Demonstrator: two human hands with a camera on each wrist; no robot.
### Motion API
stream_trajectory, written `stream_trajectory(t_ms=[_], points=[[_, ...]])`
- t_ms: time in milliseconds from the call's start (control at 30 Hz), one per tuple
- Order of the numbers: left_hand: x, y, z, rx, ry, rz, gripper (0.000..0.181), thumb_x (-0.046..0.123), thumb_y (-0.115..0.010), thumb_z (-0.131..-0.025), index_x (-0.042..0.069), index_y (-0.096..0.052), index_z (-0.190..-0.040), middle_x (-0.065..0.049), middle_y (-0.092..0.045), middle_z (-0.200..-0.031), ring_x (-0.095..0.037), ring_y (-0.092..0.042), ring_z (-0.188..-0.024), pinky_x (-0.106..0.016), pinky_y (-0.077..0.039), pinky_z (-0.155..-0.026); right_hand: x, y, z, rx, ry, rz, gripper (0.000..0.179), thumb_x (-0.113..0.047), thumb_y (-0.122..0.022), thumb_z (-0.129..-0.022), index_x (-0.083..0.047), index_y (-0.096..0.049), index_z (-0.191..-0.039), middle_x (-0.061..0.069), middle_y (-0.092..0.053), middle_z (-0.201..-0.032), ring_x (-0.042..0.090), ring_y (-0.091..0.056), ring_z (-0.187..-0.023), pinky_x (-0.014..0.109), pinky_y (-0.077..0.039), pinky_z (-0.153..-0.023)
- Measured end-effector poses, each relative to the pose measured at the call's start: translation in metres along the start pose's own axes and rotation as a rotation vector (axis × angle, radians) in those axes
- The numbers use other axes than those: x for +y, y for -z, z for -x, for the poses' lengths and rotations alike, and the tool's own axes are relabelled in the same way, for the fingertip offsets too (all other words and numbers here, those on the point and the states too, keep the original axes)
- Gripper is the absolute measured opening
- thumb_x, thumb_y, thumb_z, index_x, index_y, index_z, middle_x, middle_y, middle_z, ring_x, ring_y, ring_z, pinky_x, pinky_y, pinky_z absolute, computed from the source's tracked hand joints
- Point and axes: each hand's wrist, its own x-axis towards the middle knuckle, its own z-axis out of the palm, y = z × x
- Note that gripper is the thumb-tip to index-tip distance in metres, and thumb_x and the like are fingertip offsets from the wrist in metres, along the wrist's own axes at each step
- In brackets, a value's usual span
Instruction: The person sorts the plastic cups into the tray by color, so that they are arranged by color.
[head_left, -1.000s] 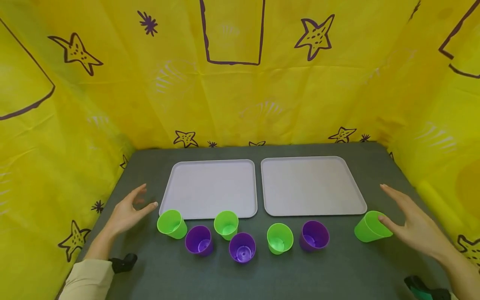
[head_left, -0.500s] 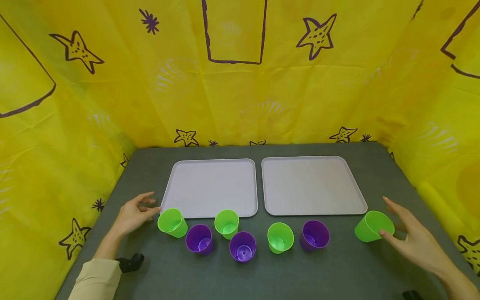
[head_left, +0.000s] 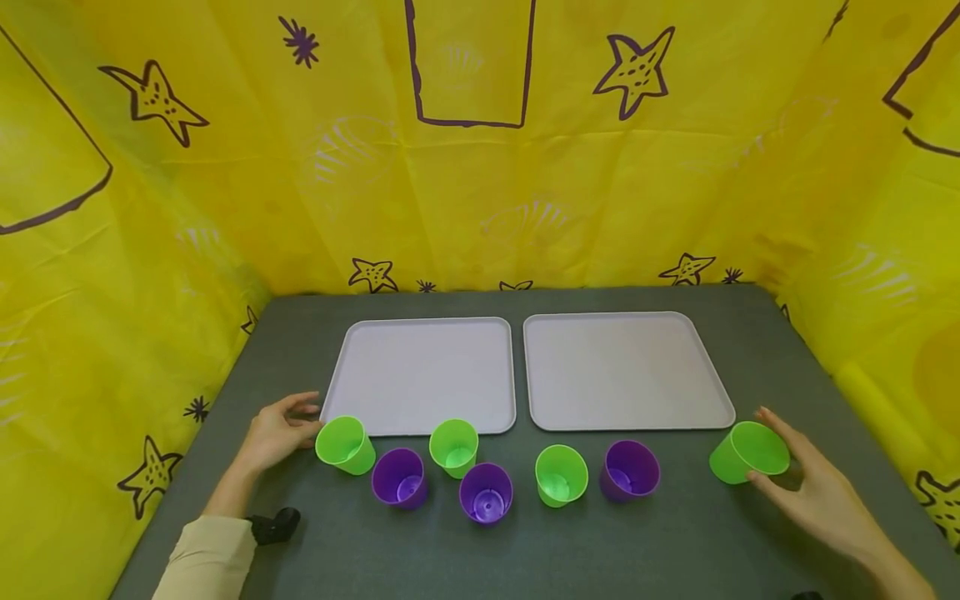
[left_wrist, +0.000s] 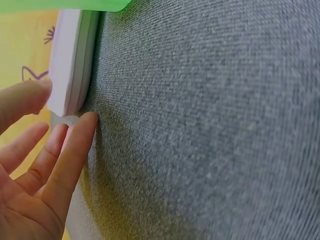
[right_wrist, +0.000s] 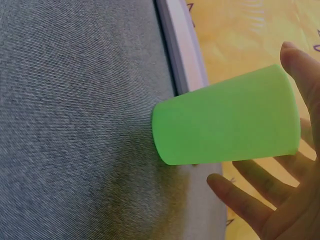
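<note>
In the head view my left hand (head_left: 273,433) is beside the leftmost green cup (head_left: 345,446), fingers loosely bent and holding nothing. The left wrist view puts those fingers (left_wrist: 72,165) right by the corner of the left grey tray (left_wrist: 70,60), with a strip of green cup (left_wrist: 75,4) at the top edge. My right hand (head_left: 821,504) spreads around the rightmost green cup (head_left: 729,461), thumb at its near side and fingers at the far side. From the right wrist, that cup (right_wrist: 225,122) stands upright on the dark cloth, thumb close to its rim, other fingers apart from its wall.
Between the hands stand a purple cup (head_left: 400,481), a green cup (head_left: 453,450), another purple cup (head_left: 486,496), a green cup (head_left: 561,477) and a purple cup (head_left: 630,472). Behind them lie the left tray (head_left: 423,375) and right tray (head_left: 626,371). A yellow curtain (head_left: 465,192) surrounds the table.
My left hand has lowered and moved right, up to the leftmost green cup. My right hand has moved in around the rightmost green cup. The cups and trays stay in place.
</note>
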Motion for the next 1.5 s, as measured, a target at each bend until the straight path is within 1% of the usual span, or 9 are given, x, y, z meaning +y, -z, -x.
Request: stream_trajectory(t_ms=[233,400,733,867,933,1167,1233,1400,1500], points=[[-0.001,-0.003,-0.002,0.018,0.004,-0.059,0.059,0.015,-0.072,-0.079,-0.002,-0.048,-0.13,-0.026,-0.057,-0.116,-0.006,-0.062,-0.081,-0.024,-0.055,-0.064,0.0,-0.003,0.005,0.012,-0.096,0.011,0.081,-0.01,-0.077,-0.072,-0.016,-0.036,-0.142,-0.039,-0.029,-0.13,-0.027,-0.033,-0.101,-0.003,-0.028,-0.072],[-0.002,-0.005,-0.001,0.016,0.02,-0.047,0.059,0.015,-0.072,-0.079,-0.002,-0.048,-0.13,-0.026,-0.056,-0.116,-0.005,-0.061,-0.081,-0.023,-0.055,-0.064,0.001,-0.003,0.004,0.002,-0.125,0.028,0.076,-0.014,-0.076,-0.074,-0.015,-0.038,-0.14,-0.045,-0.026,-0.122,-0.027,-0.033,-0.094,0.0,-0.033,-0.065],[-0.003,-0.008,-0.002,0.032,0.014,-0.031,0.054,0.009,-0.07,-0.078,-0.005,-0.051,-0.127,-0.027,-0.058,-0.113,0.002,-0.06,-0.075,-0.023,-0.055,-0.063,0.001,-0.002,0.003,-0.012,-0.136,-0.002,0.072,-0.012,-0.075,-0.075,-0.014,-0.04,-0.138,-0.041,-0.032,-0.114,-0.021,-0.044,-0.087,0.003,-0.04,-0.061],[-0.003,-0.009,-0.002,0.04,0.012,-0.036,0.053,0.007,-0.069,-0.078,-0.006,-0.051,-0.126,-0.027,-0.059,-0.113,0.004,-0.06,-0.074,-0.022,-0.055,-0.063,0.0,-0.002,0.002,-0.009,-0.126,-0.003,0.071,-0.012,-0.075,-0.075,-0.013,-0.041,-0.137,-0.039,-0.034,-0.113,-0.022,-0.043,-0.088,0.001,-0.04,-0.063],[-0.002,-0.009,-0.002,0.042,0.011,-0.041,0.053,0.007,-0.069,-0.078,-0.006,-0.051,-0.126,-0.027,-0.059,-0.113,0.005,-0.06,-0.073,-0.022,-0.054,-0.063,-0.001,-0.002,0.001,-0.01,-0.126,0.003,0.071,-0.013,-0.076,-0.075,-0.013,-0.042,-0.137,-0.031,-0.039,-0.115,-0.023,-0.041,-0.09,0.001,-0.039,-0.064],[0.002,-0.011,-0.001,0.072,0.017,-0.087,0.051,0.009,-0.07,-0.077,-0.006,-0.054,-0.124,-0.025,-0.061,-0.111,0.004,-0.06,-0.073,-0.019,-0.052,-0.062,-0.007,0.0,-0.01,-0.021,-0.111,0.01,0.071,-0.015,-0.077,-0.073,-0.014,-0.044,-0.136,-0.038,-0.035,-0.113,-0.023,-0.041,-0.089,0.003,-0.04,-0.062],[0.002,-0.012,-0.002,0.083,0.017,-0.113,0.051,0.009,-0.07,-0.077,-0.005,-0.055,-0.123,-0.024,-0.062,-0.11,0.004,-0.061,-0.073,-0.018,-0.051,-0.062,-0.01,0.0,-0.016,-0.023,-0.095,0.018,0.071,-0.015,-0.078,-0.072,-0.013,-0.044,-0.135,-0.028,-0.043,-0.116,-0.021,-0.042,-0.088,0.004,-0.04,-0.061],[0.004,-0.012,-0.002,0.093,0.01,-0.14,0.05,0.009,-0.071,-0.077,-0.006,-0.056,-0.122,-0.024,-0.063,-0.109,0.002,-0.061,-0.072,-0.016,-0.05,-0.062,-0.017,0.0,-0.033,-0.04,-0.04,0.032,0.072,-0.014,-0.078,-0.072,-0.011,-0.044,-0.134,0.016,-0.056,-0.116,-0.02,-0.041,-0.088,0.002,-0.038,-0.063],[0.005,-0.012,-0.001,0.095,0.012,-0.154,0.049,0.01,-0.07,-0.077,-0.005,-0.056,-0.122,-0.024,-0.063,-0.109,0.002,-0.061,-0.072,-0.016,-0.049,-0.062,-0.021,-0.001,-0.045,-0.039,0.008,0.037,0.072,-0.013,-0.079,-0.07,-0.009,-0.045,-0.133,0.02,-0.057,-0.115,-0.02,-0.039,-0.092,0.0,-0.037,-0.066]])
